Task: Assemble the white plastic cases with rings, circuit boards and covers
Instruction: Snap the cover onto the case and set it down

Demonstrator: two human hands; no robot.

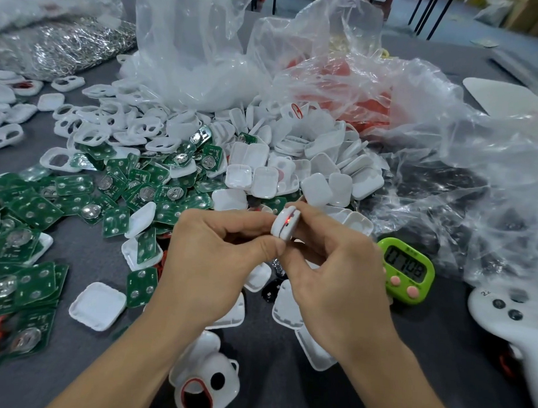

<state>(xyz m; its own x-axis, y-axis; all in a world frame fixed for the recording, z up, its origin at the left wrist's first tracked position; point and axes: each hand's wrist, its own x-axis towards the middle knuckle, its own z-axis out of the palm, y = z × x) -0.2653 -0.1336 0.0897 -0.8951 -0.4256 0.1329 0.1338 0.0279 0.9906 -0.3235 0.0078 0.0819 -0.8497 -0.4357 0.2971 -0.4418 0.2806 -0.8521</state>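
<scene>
Risk: an uneven squeeze may seat the 2 halves of the case (pixel 283 225) askew, or trap the ring in the seam; a slip may drop the case among the boards (pixel 36 208) on the table (pixel 267 380); the left hand (pixel 217 257) and right hand (pixel 335 267) both pinch the case, fingers curled round it, above the table; the case is small, white, rounded; a red line and a red glow show in its seam
</scene>
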